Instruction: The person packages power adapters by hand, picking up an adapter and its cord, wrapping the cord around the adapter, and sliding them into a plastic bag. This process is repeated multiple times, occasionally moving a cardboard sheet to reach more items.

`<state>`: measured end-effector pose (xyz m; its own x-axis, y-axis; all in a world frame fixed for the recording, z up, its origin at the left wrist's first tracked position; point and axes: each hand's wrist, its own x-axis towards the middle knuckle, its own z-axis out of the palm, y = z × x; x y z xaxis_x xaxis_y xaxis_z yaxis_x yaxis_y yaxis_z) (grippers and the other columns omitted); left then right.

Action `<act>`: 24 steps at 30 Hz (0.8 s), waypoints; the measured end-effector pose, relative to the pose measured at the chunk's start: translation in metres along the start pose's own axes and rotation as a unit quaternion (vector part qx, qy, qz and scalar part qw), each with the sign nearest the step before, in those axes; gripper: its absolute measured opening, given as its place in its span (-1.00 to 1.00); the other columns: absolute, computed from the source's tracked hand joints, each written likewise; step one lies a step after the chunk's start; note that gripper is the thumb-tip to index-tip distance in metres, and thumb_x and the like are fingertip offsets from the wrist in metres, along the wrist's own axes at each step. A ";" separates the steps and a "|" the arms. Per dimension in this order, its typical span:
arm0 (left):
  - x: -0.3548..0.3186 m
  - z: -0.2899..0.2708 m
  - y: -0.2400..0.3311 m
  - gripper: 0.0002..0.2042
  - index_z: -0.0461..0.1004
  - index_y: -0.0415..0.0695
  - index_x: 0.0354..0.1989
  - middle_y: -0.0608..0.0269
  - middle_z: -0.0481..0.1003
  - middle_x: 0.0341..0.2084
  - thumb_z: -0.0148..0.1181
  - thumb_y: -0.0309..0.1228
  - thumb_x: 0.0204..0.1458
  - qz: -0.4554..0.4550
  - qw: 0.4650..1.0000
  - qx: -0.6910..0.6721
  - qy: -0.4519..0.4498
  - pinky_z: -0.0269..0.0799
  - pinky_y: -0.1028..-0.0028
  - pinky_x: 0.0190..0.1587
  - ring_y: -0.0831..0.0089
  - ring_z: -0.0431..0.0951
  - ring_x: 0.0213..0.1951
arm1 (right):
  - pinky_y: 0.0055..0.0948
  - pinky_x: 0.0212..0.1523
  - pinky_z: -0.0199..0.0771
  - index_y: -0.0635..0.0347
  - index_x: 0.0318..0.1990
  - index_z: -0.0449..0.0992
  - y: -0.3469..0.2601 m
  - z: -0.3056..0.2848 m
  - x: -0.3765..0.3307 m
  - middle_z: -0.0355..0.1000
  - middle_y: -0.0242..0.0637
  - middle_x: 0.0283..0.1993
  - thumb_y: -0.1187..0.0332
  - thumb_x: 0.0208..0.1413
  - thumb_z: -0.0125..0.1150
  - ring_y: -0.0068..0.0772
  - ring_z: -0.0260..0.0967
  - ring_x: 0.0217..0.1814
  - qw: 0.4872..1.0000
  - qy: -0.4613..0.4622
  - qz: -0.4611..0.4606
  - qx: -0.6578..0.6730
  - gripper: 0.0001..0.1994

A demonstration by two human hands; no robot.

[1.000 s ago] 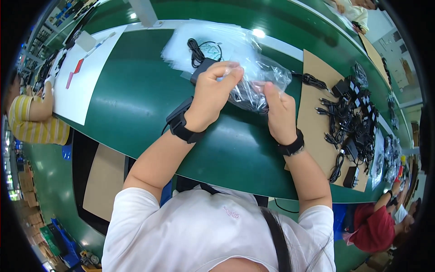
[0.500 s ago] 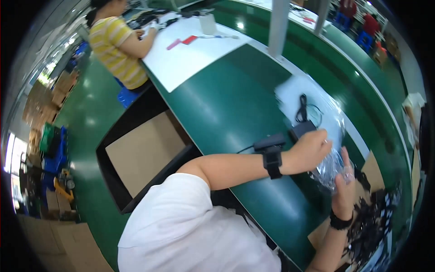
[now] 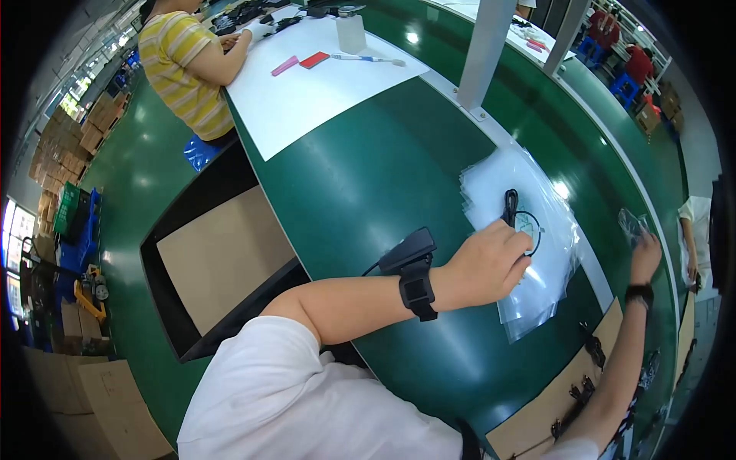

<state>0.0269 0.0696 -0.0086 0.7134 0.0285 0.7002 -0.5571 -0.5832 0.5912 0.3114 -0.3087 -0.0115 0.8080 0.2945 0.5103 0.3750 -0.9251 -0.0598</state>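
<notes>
My left hand (image 3: pixel 494 264) is closed over a stack of clear plastic bags (image 3: pixel 546 299). From its fingers comes a black power cord (image 3: pixel 511 205), bundled at one end and with a thin loop lying beside it. Whatever block the cord joins is hidden under that hand. Out at the right, past the table edge, my right hand (image 3: pixel 646 257) grips a crumpled clear plastic bag (image 3: pixel 631 225). A black wristband (image 3: pixel 417 287) circles my left wrist. Right beside it is a black box-shaped thing (image 3: pixel 410 249) with a cable; I cannot tell if it is attached.
White sheeting (image 3: pixel 307 107) covers the far part of the green table (image 3: pixel 368 184), where a person in yellow stripes (image 3: pixel 184 69) works. A metal post (image 3: pixel 487 57) rises behind. Black cords lie on cardboard (image 3: pixel 537 414) near my right arm. A black bin (image 3: pixel 172 330) stands at left.
My right hand has moved away from the left, outward to the right, taking the crumpled bag with it. My left hand has shifted left and now covers the black block seen beside it before.
</notes>
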 end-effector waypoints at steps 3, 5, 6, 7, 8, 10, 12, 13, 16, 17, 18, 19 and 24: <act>-0.001 0.014 -0.022 -0.74 0.33 -0.21 -0.34 0.03 0.32 -0.41 0.17 -0.47 -0.28 0.014 0.996 0.082 -0.024 0.22 0.19 -0.20 0.05 0.30 -0.25 | -0.31 0.02 0.32 0.07 -0.16 0.53 0.018 0.059 -0.005 0.26 -0.16 0.12 0.27 0.01 0.08 -0.15 0.26 0.08 0.986 -0.053 -0.015 -0.160 -0.75; 0.001 -0.002 -0.027 -0.57 0.32 -0.18 -0.20 -0.04 0.25 -0.19 0.25 -0.42 -0.34 -0.025 0.986 0.147 -0.078 0.13 0.13 -0.05 -0.03 0.21 -0.08 | -0.25 0.09 0.26 0.05 -0.13 0.51 -0.010 0.083 -0.016 0.20 -0.18 0.18 0.11 0.01 0.09 -0.14 0.19 0.16 0.969 -0.151 0.014 -0.195 -0.68; 0.002 -0.009 -0.028 -0.49 0.32 -0.17 -0.12 -0.07 0.21 -0.08 0.29 -0.39 -0.37 -0.038 0.980 0.169 -0.103 0.08 0.10 0.02 -0.07 0.17 0.00 | -0.27 0.08 0.26 0.08 -0.12 0.50 -0.026 0.079 -0.011 0.21 -0.15 0.16 0.12 0.01 0.09 -0.12 0.20 0.14 0.973 -0.156 0.015 -0.169 -0.67; 0.006 -0.013 -0.028 -0.41 0.31 -0.15 -0.05 -0.10 0.17 0.03 0.33 -0.36 -0.40 -0.043 0.977 0.171 -0.121 0.04 0.07 0.10 -0.11 0.13 0.08 | -0.28 0.08 0.26 0.10 -0.10 0.48 -0.038 0.068 -0.004 0.23 -0.12 0.15 0.14 0.01 0.09 -0.10 0.22 0.12 0.979 -0.148 0.015 -0.138 -0.65; 0.005 -0.013 -0.031 -0.39 0.31 -0.13 -0.03 -0.11 0.16 0.04 0.34 -0.36 -0.39 -0.032 0.982 0.142 -0.124 0.01 0.06 0.13 -0.15 0.09 0.10 | -0.30 0.07 0.25 0.13 -0.08 0.47 -0.050 0.054 -0.001 0.24 -0.09 0.13 0.15 0.01 0.09 -0.08 0.24 0.10 0.986 -0.131 0.018 -0.101 -0.64; 0.006 -0.008 -0.034 -0.36 0.30 -0.13 0.02 -0.10 0.18 0.04 0.35 -0.34 -0.36 -0.035 0.979 0.127 -0.158 0.06 0.10 0.12 -0.10 0.12 0.10 | -0.33 0.06 0.25 0.18 -0.04 0.44 -0.067 0.019 -0.003 0.27 -0.03 0.10 0.18 0.02 0.10 -0.04 0.27 0.07 0.994 -0.105 0.026 -0.003 -0.62; 0.005 -0.001 -0.040 -0.32 0.28 -0.14 0.05 -0.10 0.22 0.03 0.37 -0.31 -0.37 -0.043 0.982 0.059 -0.176 0.12 0.16 0.10 -0.05 0.16 0.08 | -0.42 0.05 0.25 0.22 -0.02 0.42 -0.085 -0.022 -0.022 0.35 -0.07 0.03 0.22 0.04 0.10 -0.17 0.32 0.04 0.982 -0.107 0.045 0.146 -0.62; 0.005 0.004 -0.036 -0.29 0.27 -0.16 0.06 -0.08 0.28 -0.05 0.38 -0.27 -0.38 -0.043 0.978 0.073 -0.192 0.18 0.19 0.06 0.02 0.24 0.02 | -0.44 0.05 0.25 0.21 -0.02 0.42 -0.086 -0.040 -0.037 0.37 -0.09 0.02 0.23 0.05 0.09 -0.23 0.32 0.05 0.979 -0.134 0.045 0.149 -0.63; 0.002 0.009 -0.010 -0.27 0.26 -0.19 0.06 -0.05 0.32 -0.15 0.38 -0.24 -0.39 -0.071 0.958 0.174 -0.218 0.25 0.19 -0.01 0.05 0.31 -0.10 | -0.46 0.06 0.24 0.22 -0.01 0.42 -0.086 -0.092 -0.080 0.39 -0.13 0.00 0.26 0.08 0.08 -0.31 0.31 0.06 0.978 -0.140 0.046 0.151 -0.65; -0.002 0.013 -0.013 -0.30 0.29 -0.22 0.03 -0.04 0.35 -0.25 0.37 -0.25 -0.40 -0.083 0.963 0.152 -0.206 0.30 0.20 -0.10 0.08 0.36 -0.20 | -0.47 0.06 0.23 0.23 -0.01 0.42 -0.088 -0.106 -0.093 0.40 -0.15 0.00 0.28 0.09 0.07 -0.34 0.31 0.06 0.980 -0.124 0.039 0.153 -0.66; -0.005 0.014 -0.012 -0.30 0.29 -0.22 0.03 -0.04 0.35 -0.25 0.37 -0.25 -0.40 -0.081 0.963 0.151 -0.206 0.30 0.20 -0.10 0.08 0.36 -0.20 | -0.47 0.06 0.23 0.23 -0.01 0.42 -0.088 -0.120 -0.108 0.40 -0.15 0.00 0.28 0.09 0.07 -0.34 0.31 0.06 0.980 -0.122 0.041 0.152 -0.66; -0.005 0.016 -0.015 -0.33 0.32 -0.24 0.00 -0.05 0.36 -0.27 0.36 -0.26 -0.40 -0.093 0.963 0.154 -0.201 0.32 0.22 -0.12 0.06 0.37 -0.21 | -0.49 0.05 0.23 0.24 -0.01 0.42 -0.086 -0.132 -0.119 0.40 -0.17 -0.01 0.29 0.09 0.08 -0.38 0.30 0.05 0.976 -0.115 0.078 0.171 -0.67; 0.021 0.012 -0.015 -0.53 0.43 -0.30 -0.20 -0.06 0.40 -0.34 0.29 -0.30 -0.34 -0.078 0.986 0.134 -0.061 0.35 0.28 -0.16 0.06 0.41 -0.25 | -0.57 0.00 0.25 0.28 -0.03 0.43 -0.069 -0.180 -0.176 0.43 -0.24 -0.06 0.31 0.10 0.09 -0.51 0.31 -0.01 0.961 -0.061 0.176 0.206 -0.68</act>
<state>0.0555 0.0689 -0.0071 0.8366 0.0470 0.5458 -0.3150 -0.7739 0.5494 0.0608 -0.3396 0.0574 0.9556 0.0310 0.2930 0.1971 -0.8064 -0.5576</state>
